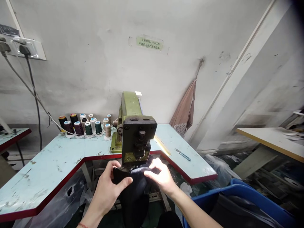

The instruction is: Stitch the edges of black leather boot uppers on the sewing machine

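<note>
A green sewing machine (132,106) with a black front plate stands at the middle of the table, its lit needle area low over a piece of black fabric (136,186). Left of the needle, my left hand (108,185) grips the fabric's edge, thumb on the near side and fingers curled behind. On the other side, my right hand (163,177) pinches the same fabric between thumb and fingers. A pale, lit strip shows along the fabric just below the machine head. The needle tip itself is too small to make out.
Several thread cones (89,128) stand left of the machine on the light-blue table (57,158). Thread snips (182,154) and a yellowish strip (162,145) lie to the right. A blue bin (256,196) with dark cloth sits at lower right. Brown cloth (184,107) hangs on the wall.
</note>
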Motion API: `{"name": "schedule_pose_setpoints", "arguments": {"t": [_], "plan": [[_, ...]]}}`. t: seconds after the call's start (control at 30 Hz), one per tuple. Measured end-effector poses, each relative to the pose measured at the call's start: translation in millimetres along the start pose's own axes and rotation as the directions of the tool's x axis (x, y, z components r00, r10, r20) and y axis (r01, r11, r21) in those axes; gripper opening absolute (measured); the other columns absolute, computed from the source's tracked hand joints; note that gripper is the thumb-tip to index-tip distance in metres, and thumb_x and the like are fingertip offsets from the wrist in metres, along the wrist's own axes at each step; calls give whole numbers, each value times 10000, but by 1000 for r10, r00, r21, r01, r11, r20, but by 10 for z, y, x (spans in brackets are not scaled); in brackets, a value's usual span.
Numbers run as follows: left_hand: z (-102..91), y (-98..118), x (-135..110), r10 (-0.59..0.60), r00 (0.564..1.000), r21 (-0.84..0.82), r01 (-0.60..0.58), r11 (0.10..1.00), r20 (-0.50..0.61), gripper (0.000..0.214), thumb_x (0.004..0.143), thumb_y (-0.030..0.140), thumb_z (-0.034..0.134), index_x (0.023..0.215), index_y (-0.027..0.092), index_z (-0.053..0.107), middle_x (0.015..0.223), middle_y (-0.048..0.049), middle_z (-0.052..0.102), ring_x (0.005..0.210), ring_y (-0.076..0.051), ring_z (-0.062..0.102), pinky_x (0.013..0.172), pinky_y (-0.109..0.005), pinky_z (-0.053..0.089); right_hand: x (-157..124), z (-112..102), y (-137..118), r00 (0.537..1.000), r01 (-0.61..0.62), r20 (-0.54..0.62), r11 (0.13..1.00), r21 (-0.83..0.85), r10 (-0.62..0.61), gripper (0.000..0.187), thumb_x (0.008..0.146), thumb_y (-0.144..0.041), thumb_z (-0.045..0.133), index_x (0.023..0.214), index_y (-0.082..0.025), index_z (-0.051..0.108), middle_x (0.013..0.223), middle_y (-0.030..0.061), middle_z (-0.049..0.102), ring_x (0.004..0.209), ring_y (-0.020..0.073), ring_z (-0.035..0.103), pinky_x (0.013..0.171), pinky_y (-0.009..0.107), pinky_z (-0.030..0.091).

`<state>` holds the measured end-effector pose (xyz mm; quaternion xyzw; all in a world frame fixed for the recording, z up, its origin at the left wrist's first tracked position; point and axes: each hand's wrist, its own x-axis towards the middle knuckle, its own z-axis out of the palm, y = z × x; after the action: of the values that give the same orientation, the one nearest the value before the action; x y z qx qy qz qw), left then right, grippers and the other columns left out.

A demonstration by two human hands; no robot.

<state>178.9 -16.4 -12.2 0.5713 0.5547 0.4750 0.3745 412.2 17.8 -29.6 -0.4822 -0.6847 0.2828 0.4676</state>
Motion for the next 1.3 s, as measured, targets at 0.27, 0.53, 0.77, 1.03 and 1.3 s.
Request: {"name": "schedule_pose_setpoints", "arguments": {"t": [0.27, 0.53, 0.77, 1.03, 1.3], "plan": [[32, 21, 47, 59, 997, 89, -54, 995, -57, 401, 667, 506, 740, 655, 224, 456, 680, 32, 443, 649, -155, 383, 586, -255, 335, 38, -23, -40, 998, 60, 20, 998, -27, -59, 258, 706, -405, 765, 646, -207, 611, 712, 9, 560, 758, 202, 512, 729, 360, 416], [57, -6, -30, -79, 995, -77, 75, 994, -53, 476, 671, 580, 724, 636, 225, 409, 658, 32, 419, 630, -147, 347, 564, -264, 317, 117, -42, -84, 995, 55, 84, 998, -5, -55, 236, 682, -414, 788, 687, -219, 655, 735, 3, 591, 771, 201, 528, 741, 358, 434], [36, 13, -40, -133, 982, -250, 98, 963, -131, 515, 548, 523, 818, 597, 214, 410, 751, -29, 612, 770, -201, 533, 663, -285, 438, 104, -35, -109, 990, 19, 136, 1000, 24, -22, 175, 711, -371, 764, 711, -226, 666, 744, -1, 579, 780, 200, 528, 752, 359, 431], [47, -64, -81, -66, 989, -190, 40, 981, -134, 469, 647, 492, 778, 637, 224, 392, 791, -33, 620, 790, -202, 553, 716, -307, 460, 117, -35, -110, 989, -30, 149, 994, 104, 14, 194, 688, -364, 768, 686, -216, 644, 730, -7, 543, 740, 186, 513, 715, 340, 431], [-43, -78, -53, -98, 988, -302, 57, 952, -123, 474, 616, 445, 811, 619, 219, 394, 822, -32, 650, 829, -199, 569, 742, -282, 477, 115, 20, -187, 988, -26, 154, 995, 92, 12, 195, 678, -371, 786, 678, -221, 663, 729, -2, 562, 761, 199, 534, 740, 358, 447]]}}
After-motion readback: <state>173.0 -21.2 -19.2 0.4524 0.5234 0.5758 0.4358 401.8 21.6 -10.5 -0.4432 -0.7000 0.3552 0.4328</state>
